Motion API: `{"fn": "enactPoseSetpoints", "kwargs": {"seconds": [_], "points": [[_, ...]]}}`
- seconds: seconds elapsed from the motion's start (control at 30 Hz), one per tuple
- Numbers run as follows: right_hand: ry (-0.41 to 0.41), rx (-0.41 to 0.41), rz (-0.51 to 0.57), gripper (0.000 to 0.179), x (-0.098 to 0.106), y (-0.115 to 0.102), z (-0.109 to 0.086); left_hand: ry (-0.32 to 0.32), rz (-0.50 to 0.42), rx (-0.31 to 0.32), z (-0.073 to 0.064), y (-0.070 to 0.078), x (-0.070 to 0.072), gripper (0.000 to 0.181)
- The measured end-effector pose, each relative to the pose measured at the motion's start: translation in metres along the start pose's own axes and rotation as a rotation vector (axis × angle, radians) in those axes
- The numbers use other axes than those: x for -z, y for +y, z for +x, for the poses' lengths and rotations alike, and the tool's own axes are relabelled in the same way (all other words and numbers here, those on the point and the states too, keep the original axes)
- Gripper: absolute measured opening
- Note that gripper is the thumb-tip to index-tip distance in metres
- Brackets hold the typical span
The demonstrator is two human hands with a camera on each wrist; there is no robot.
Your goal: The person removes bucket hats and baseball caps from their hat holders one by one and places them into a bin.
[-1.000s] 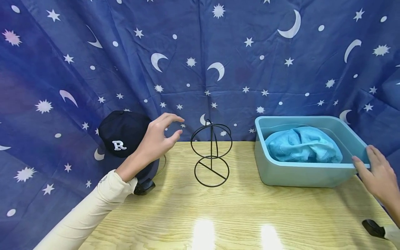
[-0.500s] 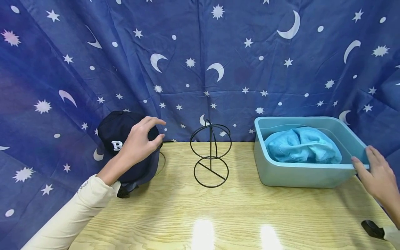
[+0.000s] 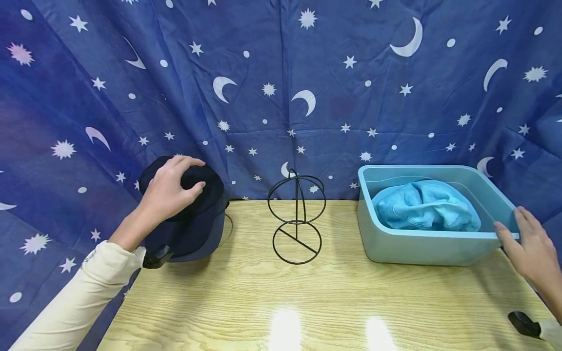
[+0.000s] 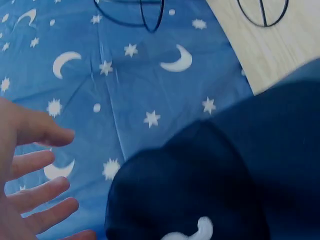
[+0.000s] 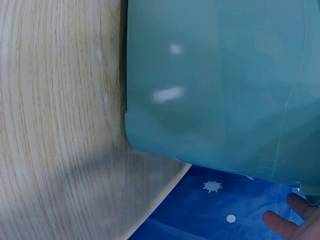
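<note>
At the left, a navy baseball cap (image 3: pixel 206 195) sits with its brim down toward the front. My left hand (image 3: pixel 169 187) is in front of the cap in the head view, thumb and fingers spread apart with nothing between them. The left wrist view shows this hand (image 4: pixel 35 170) beside the cap (image 4: pixel 190 185) and its white letter. A light blue plastic bin (image 3: pixel 417 248) stands at the right, with a crumpled turquoise cloth cap (image 3: pixel 426 204) inside. My right hand (image 3: pixel 533 243) grips the bin's near right rim, thumb over the inside and fingers outside.
A black wire stand (image 3: pixel 297 219) with round hoops stands mid-table. A thin gold-coloured wire curve (image 3: pixel 230 229) shows beside the navy cap. The wooden table (image 3: pixel 307 287) backs onto a blue curtain (image 3: pixel 263 63) with stars and moons.
My left hand has moved left across the navy cap, now covering its white letter in the head view. The right hand stays at the bin's rim.
</note>
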State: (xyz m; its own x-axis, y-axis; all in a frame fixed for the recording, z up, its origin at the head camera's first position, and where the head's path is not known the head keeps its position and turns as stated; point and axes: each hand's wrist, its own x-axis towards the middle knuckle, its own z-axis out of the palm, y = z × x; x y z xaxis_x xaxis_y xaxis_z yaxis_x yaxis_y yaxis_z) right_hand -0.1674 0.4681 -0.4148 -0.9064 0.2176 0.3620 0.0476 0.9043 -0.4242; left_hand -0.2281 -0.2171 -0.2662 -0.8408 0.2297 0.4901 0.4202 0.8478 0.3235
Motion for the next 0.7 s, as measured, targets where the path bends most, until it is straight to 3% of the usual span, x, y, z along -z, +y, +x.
{"fn": "enactPoseSetpoints", "kwargs": {"seconds": [0.23, 0.47, 0.7], "points": [[-0.004, 0.005, 0.01, 0.071, 0.0, 0.002, -0.001, -0.064, 0.065, 0.058, 0.004, -0.02, 0.016, 0.043], [-0.001, 0.004, 0.012, 0.07, 0.0, 0.001, -0.002, -0.23, 0.138, 0.145, 0.015, -0.045, 0.029, 0.057], [0.008, 0.021, 0.016, 0.069, 0.0, 0.0, -0.002, -0.391, 0.148, 0.17, 0.028, -0.065, 0.037, 0.072]]}}
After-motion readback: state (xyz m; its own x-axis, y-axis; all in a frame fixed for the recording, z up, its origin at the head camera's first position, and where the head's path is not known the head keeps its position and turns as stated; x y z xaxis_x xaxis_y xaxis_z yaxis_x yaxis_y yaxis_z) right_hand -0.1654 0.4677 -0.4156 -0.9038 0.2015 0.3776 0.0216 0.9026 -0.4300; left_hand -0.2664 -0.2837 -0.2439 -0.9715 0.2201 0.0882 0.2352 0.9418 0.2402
